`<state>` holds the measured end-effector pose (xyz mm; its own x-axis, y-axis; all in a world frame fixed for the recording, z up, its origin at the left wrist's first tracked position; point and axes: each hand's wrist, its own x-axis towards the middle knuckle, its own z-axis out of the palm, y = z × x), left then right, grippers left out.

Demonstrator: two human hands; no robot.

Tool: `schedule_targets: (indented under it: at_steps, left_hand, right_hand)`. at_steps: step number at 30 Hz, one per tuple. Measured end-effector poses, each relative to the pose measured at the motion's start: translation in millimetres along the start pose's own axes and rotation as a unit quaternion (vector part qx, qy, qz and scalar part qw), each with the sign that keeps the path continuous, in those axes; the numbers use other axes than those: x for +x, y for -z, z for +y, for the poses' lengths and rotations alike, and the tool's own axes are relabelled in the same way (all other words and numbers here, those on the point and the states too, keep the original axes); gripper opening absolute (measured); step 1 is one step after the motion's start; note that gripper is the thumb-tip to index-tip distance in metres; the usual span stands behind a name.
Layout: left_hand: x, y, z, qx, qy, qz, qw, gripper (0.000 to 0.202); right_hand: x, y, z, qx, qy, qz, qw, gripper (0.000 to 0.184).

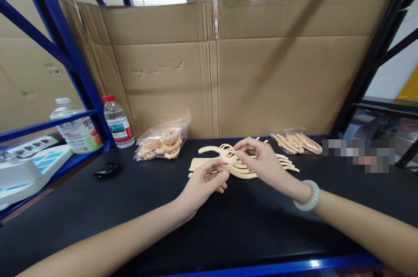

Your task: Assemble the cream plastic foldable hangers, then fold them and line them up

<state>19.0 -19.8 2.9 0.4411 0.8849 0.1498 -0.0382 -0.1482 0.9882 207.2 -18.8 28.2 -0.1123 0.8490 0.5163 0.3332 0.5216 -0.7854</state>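
My left hand (207,181) is closed, thumb and fingers pinched at the lower edge of a cream-coloured curved piece (209,149). From the right, my right hand (259,159) pinches the same piece near its rounded end, with a pale beaded bracelet (308,196) on the wrist. The piece has a long arc that reaches out to the left; its gripped part is partly covered by my fingers. Right behind and below my hands lie several similar curved strips (243,174) and a flat slatted part (197,163) on the black tabletop (209,233).
Clear bags of cream-coloured pieces stand at the back, one left (161,142) and one right (297,142). A red-capped bottle (119,124), a larger jug (76,133) and a small black object (107,170) are on the left. Cardboard (163,68) walls the back between blue posts.
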Motion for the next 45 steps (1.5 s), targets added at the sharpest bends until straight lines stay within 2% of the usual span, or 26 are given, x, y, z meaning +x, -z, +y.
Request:
schedule_targets:
  at_steps: [3, 6, 9, 12, 15, 17, 20, 22, 28, 32, 34, 37, 41, 45]
  left_hand:
    - [-1, 1.2, 5, -0.013, -0.021, 0.025, 0.999, 0.034]
    - [-1, 12.8, 9, -0.014, -0.018, 0.044, 0.999, 0.031]
    - [-1, 31.2, 10, -0.014, -0.019, 0.069, 0.997, 0.032]
    - [-2, 46.1, 5, -0.027, -0.021, 0.11, 0.993, 0.036]
    - [-4, 52.4, -1, -0.07, 0.01, 0.144, 0.987, 0.034]
    - [-4, 53.1, -3, -0.092, 0.021, 0.147, 0.985, 0.032]
    - [-5, 52.9, -4, -0.097, 0.016, 0.134, 0.986, 0.03]
    - [-5, 52.9, -2, -0.098, 0.017, 0.133, 0.986, 0.028]
    - [-9, 52.8, 8, -0.105, 0.01, 0.15, 0.983, 0.024]
    - [-11, 51.7, 4, -0.118, 0.029, 0.128, 0.984, 0.021]
    - [-11, 50.9, 0, -0.127, 0.043, 0.103, 0.986, 0.019]
    - [-12, 49.6, -2, -0.136, 0.054, 0.077, 0.986, 0.018]
    - [-13, 48.1, -1, -0.174, 0.064, 0.041, 0.982, 0.015]
    - [-15, 47.9, -2, -0.208, 0.082, -0.004, 0.975, 0.009]
  right_hand:
    - [-14, -17, -12, 0.011, 0.03, -0.061, 0.998, 0.013]
    - [-12, -11, -7, -0.016, 0.038, -0.072, 0.997, 0.015]
    - [-6, 3, 11, -0.162, 0.069, -0.078, 0.981, 0.01]
    - [-4, 10, 33, -0.306, 0.09, -0.116, 0.941, 0.014]
    - [-9, 4, 48, -0.354, 0.102, -0.133, 0.92, 0.02]
    - [-12, -1, 52, -0.364, 0.108, -0.135, 0.915, 0.021]
    - [-16, -2, 52, -0.358, 0.111, -0.125, 0.918, 0.019]
    - [-18, 4, 49, -0.331, 0.1, -0.109, 0.932, 0.016]
    - [-15, 30, 43, -0.18, 0.0, -0.091, 0.979, 0.008]
    - [-12, 38, 40, -0.088, -0.035, -0.098, 0.991, 0.031]
    - [-12, 40, 37, -0.071, -0.048, -0.112, 0.99, 0.027]
    - [-15, 42, 30, -0.096, -0.028, -0.123, 0.987, 0.015]
    - [-18, 43, 22, -0.123, 0.017, -0.123, 0.985, 0.018]
    - [-22, 40, 19, -0.138, 0.045, -0.09, 0.985, 0.019]
